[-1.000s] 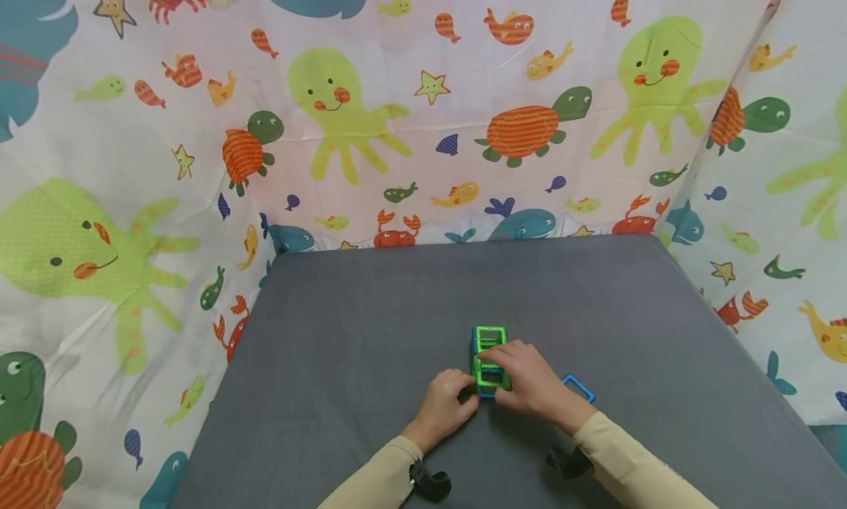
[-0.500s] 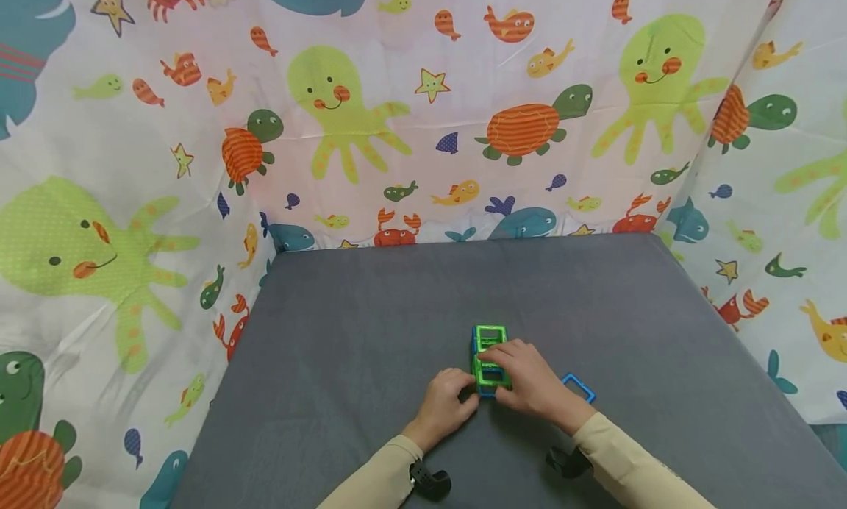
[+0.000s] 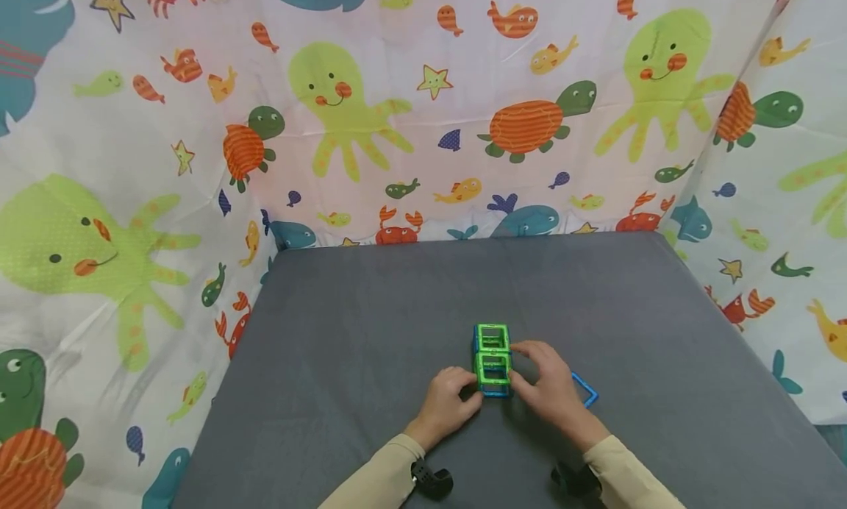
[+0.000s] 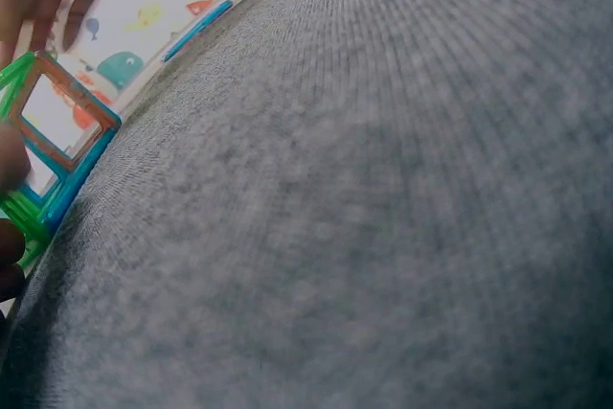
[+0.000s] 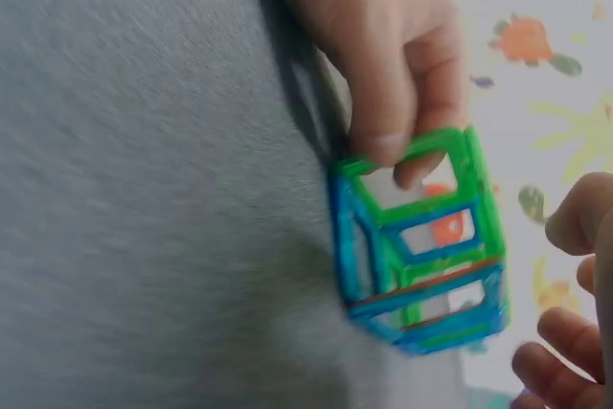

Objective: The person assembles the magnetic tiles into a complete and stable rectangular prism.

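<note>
A block built of green and blue magnetic tiles (image 3: 492, 353) stands on the grey table in the head view, its two green square frames on top, one behind the other. My left hand (image 3: 450, 402) pinches its near left side between thumb and fingers. In the right wrist view, that thumb (image 5: 383, 136) lies on a green tile's edge and a fingertip shows through the frame. My right hand (image 3: 552, 388) is beside the block's right side, fingers loosely bent. The right wrist view shows its fingers (image 5: 570, 332) apart from the block (image 5: 421, 246), with nothing in them.
A single blue frame tile (image 3: 586, 393) lies flat on the table just right of my right hand, which partly covers it. The grey table (image 3: 357, 332) is walled at the back and sides by a printed sea-animal curtain (image 3: 437, 126).
My right hand has come off the block's top and moved right, uncovering the green frames. My left hand has stayed at the near left side.
</note>
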### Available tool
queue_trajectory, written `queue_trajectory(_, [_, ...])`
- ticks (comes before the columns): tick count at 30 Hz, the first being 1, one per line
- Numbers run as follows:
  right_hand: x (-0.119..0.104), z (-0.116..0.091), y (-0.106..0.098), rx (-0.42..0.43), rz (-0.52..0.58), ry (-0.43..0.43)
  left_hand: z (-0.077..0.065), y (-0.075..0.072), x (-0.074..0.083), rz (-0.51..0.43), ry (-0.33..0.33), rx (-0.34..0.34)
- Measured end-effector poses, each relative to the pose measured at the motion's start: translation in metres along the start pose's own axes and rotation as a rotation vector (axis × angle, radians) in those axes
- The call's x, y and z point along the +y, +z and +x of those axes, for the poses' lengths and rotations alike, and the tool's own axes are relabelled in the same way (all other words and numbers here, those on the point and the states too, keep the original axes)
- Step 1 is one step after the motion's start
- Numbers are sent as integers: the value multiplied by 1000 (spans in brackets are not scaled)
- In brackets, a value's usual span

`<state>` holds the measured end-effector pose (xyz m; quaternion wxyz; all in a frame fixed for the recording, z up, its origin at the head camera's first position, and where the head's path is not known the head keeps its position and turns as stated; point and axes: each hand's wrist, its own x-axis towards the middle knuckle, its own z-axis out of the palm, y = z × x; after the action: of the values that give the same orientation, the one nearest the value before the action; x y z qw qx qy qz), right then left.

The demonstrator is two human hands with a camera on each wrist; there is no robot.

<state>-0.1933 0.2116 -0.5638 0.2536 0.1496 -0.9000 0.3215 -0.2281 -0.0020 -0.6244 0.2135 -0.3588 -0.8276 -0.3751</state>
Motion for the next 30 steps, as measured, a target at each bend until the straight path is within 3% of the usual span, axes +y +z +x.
queue_trajectory(6, [1,-29,8,-50,182,308,0,-1,0,-29,-44,-7])
queue_trajectory(10, [2,-38,17,-41,277,424,1,0,0,-3,-44,-23])
queue_trajectory(14, [3,-38,22,-21,282,445,1,1,1,5,-41,-18])
queue_trajectory(20, [0,-36,21,-91,262,491,1,0,3,-2,-52,-9])
queue_trajectory(30, [-3,-37,22,-81,243,454,2,0,2,-15,-91,-28])
